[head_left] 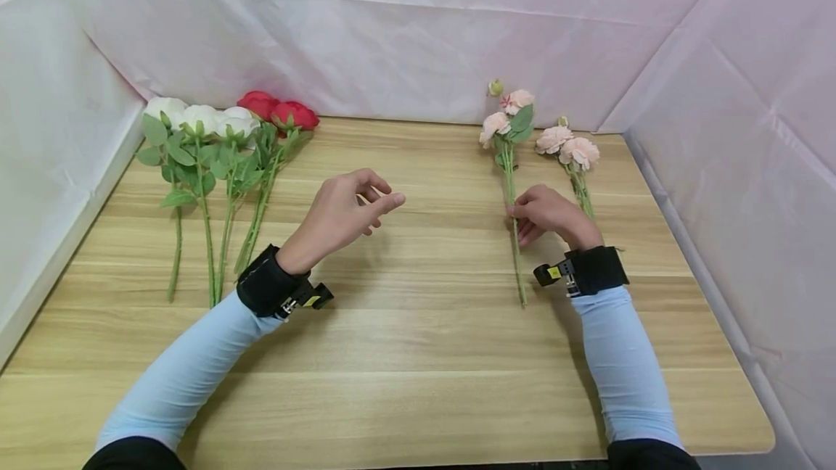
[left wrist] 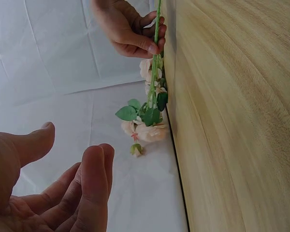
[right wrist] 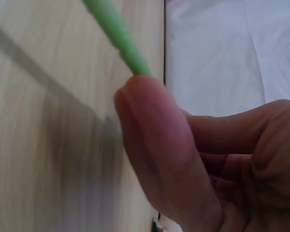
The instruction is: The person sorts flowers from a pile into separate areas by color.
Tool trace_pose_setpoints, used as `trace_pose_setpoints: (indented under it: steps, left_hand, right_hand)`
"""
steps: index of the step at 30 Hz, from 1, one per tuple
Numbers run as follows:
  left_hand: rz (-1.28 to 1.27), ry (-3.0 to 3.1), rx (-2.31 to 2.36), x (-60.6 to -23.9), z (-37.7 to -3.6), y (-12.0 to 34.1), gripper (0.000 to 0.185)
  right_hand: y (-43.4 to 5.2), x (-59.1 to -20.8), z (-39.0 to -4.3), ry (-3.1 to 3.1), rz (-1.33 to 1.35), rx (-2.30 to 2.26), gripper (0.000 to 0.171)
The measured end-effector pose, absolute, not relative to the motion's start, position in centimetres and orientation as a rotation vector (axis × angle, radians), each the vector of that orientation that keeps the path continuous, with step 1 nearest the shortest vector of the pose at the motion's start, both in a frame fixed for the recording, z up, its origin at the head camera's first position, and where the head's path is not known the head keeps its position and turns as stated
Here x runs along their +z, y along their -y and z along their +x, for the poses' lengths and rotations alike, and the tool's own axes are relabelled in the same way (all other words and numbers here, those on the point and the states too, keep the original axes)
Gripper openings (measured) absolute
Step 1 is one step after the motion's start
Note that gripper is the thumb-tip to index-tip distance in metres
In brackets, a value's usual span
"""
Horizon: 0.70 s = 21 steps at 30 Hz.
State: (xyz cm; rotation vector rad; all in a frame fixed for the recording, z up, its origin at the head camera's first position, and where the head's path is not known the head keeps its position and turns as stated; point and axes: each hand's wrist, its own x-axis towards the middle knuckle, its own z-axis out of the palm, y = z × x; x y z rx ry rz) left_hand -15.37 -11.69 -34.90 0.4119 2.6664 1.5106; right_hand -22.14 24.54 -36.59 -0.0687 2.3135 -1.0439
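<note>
Between thumb and fingers, my right hand [head_left: 551,212] pinches the green stem of a pale pink artificial flower [head_left: 511,165] in the head view. Its blooms, green leaves and a small bud point toward the back of the table. In the right wrist view the stem [right wrist: 117,36] runs up out of the pinching fingertips, over its shadow. My left hand [head_left: 342,212] hovers over the middle of the table, fingers loosely bent and thumb apart, holding nothing. The left wrist view shows this hand [left wrist: 63,188] with space between thumb and fingers, and the pink flower [left wrist: 150,130] beyond.
Another pink flower [head_left: 578,154] lies to the right, its lower stem hidden behind my right hand. At the left lie several white flowers [head_left: 199,120] and red flowers [head_left: 294,114], stems toward me. White cloth [head_left: 392,42] walls the wooden table [head_left: 418,354] at the back and sides.
</note>
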Motion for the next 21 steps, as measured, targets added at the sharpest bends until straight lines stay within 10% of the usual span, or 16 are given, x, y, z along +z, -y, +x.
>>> trace_pose_setpoints:
  steps: [21]
  left_hand:
    - [0.422, -2.652, 1.473, -35.10, -15.52, 11.63, 0.035]
  right_hand:
    - [-25.39, -37.04, -22.47, -2.419, -0.036, -0.809, 0.027]
